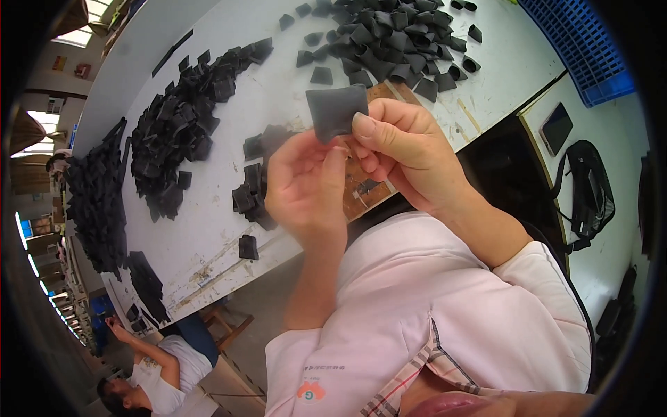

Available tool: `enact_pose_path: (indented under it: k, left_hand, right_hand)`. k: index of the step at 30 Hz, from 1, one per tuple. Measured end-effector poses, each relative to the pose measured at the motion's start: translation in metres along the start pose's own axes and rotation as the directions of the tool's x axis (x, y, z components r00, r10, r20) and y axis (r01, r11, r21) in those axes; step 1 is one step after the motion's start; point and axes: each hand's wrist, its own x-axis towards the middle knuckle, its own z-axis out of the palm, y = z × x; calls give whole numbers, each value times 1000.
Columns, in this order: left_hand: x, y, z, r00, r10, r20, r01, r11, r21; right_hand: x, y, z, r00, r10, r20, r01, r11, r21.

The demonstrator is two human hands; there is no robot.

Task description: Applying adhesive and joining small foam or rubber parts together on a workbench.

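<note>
Both my hands are raised over the near edge of the white table, around one small black fabric piece [332, 111]. The piece is roughly square, soft-looking and slightly curved at its lower edge. My right hand [410, 142] pinches its right side between thumb and fingers. Closed at the lower edge of the same piece is my left hand [306, 184], its thumb and fingertips meeting there. Part of the piece's lower side is hidden by the fingers. Beneath the hands lies a brown wooden board [358, 201].
A heap of open-ended black pieces [392, 38] lies at the far side, with flatter piles [174, 132] to the left. A blue plastic basket [580, 48], a phone [556, 128] and a black bag [589, 187] are right. Another person [167, 368] sits lower left.
</note>
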Motion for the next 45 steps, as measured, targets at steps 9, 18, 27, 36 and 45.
enact_pose_path:
  k: [9,18,27,36,45]
  left_hand:
    - [-7,-3,-10,999,-38,-14,40,952,304]
    - [-8,8,-11,976,-141,164,70,922,381]
    - [-21,5,-6,999,-47,10,28,736,677]
    - [-35,-6,-96,956,29,-292,240,495,835]
    - [-62,-22,-231,889,-142,-435,427,-84,900]
  right_hand:
    - [-15,15,-18,937,-348,34,254,610,-751]
    - [-10,10,-19,971,-191,142,230,901,-369]
    - [4,28,-28,338,-667,664,689,-305,-658]
    - [39,-17,-39,660,-751,12,414,351,-840]
    - [44,11,-76,704,-710,-19,322,343,-882]
